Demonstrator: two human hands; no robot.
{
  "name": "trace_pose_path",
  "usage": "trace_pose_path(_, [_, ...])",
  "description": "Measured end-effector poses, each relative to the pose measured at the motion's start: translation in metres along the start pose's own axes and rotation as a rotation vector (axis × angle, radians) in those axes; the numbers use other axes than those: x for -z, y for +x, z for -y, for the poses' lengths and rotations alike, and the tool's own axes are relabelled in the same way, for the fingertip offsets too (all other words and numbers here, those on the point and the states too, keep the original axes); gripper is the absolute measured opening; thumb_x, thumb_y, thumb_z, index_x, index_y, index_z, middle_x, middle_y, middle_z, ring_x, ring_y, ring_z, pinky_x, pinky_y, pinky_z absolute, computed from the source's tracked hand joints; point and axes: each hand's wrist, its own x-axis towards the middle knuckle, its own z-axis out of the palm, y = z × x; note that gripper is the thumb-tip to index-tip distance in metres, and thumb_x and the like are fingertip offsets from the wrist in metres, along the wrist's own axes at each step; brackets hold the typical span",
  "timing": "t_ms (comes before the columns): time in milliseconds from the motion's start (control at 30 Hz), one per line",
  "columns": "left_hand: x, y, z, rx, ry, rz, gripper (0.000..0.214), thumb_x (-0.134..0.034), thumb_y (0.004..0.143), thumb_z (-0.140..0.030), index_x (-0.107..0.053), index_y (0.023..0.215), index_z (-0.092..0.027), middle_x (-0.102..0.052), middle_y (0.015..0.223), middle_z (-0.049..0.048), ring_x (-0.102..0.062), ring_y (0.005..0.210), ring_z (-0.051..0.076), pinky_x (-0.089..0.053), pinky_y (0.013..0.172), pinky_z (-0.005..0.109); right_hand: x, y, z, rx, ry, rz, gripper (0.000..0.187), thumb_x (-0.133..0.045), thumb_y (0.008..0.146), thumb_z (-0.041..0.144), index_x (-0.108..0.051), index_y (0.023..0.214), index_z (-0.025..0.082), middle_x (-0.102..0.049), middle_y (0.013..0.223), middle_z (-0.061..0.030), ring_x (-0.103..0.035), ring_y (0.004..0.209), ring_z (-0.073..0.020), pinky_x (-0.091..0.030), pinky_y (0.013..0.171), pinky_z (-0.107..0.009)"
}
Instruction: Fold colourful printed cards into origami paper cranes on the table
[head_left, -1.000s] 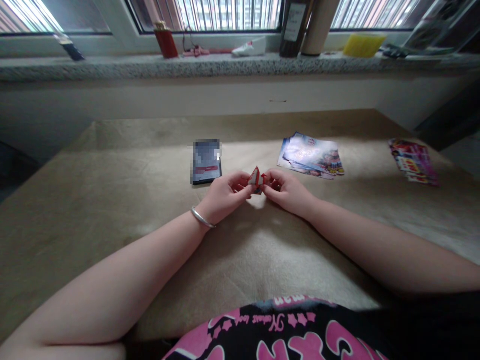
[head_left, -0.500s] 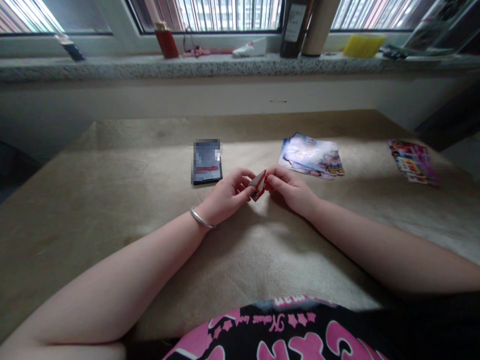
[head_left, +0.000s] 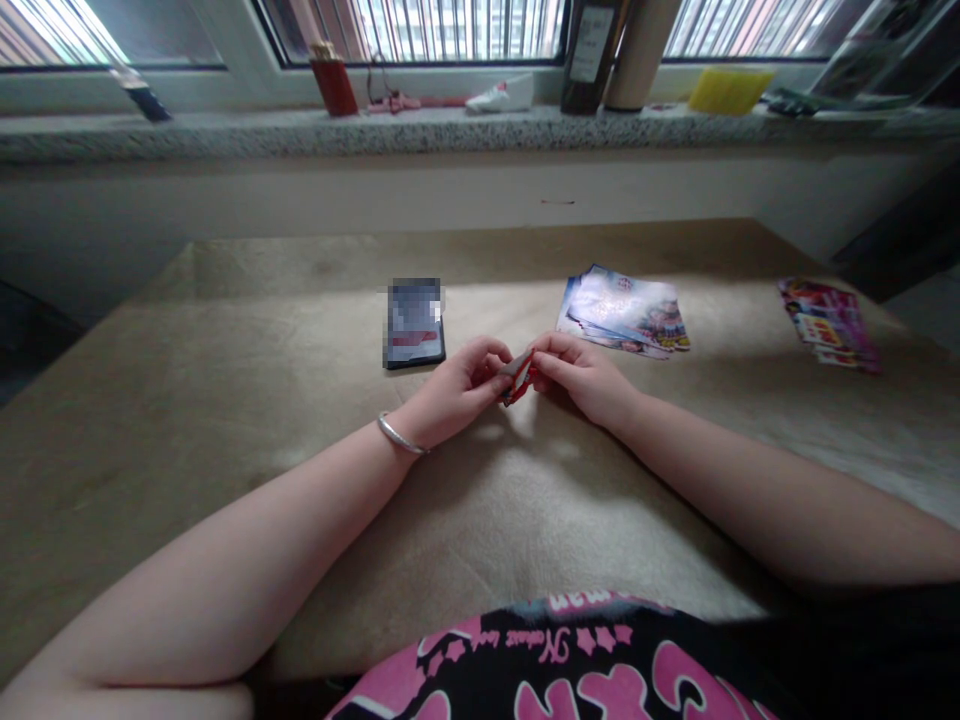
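Beige cloth covers the bench [head_left: 225, 400], and just above its middle a small red-and-white folded paper [head_left: 517, 376] is held between both hands. It is pinched by the fingertips of the left hand [head_left: 454, 392] on one side and of the right hand [head_left: 583, 380] on the other, with the remaining fingers curled in; whether it touches the cloth cannot be told. A fold appears to be in the course of being pressed flat. A further crease would call for aligned edges and a firm pinch. A phone [head_left: 414, 325] lies just beyond the left hand, cards [head_left: 626, 315] lie beyond the right, more cards [head_left: 829, 325] sit far right, and a cluttered sill [head_left: 450, 130] runs behind.
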Motion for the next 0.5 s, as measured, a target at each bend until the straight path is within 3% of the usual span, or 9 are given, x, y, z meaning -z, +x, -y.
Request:
trace_pose_path(200, [0.0008,0.0019,-0.0003,-0.004,0.032,-0.043,0.021,-0.06,0.082,-0.031,-0.051,0.094,-0.016,-0.057,0.08,0.0,-0.057,0.069,0.01,-0.045,0.062,0.021,-0.0012,0.0009,-0.0005,-0.009,-0.056,0.02,0.022,-0.063,0.071,0.038,-0.054,0.078,0.019,-0.06,0.066,0.0021,-0.053,0.058,-0.0091,-0.041,0.055,-0.023])
trace_pose_path(500, [-0.0001,0.0012,-0.0015,0.063,0.059,-0.167,0.025,-0.062,0.078,-0.027,-0.043,0.091,-0.018,-0.053,0.082,-0.0012,-0.056,0.063,0.008,-0.042,0.052,0.018,-0.0002,0.0027,-0.0041,-0.006,-0.051,-0.015,0.021,-0.062,0.073,0.037,-0.052,0.075,0.019,-0.059,0.066,0.0026,-0.052,0.059,-0.0089,-0.041,0.057,-0.023])
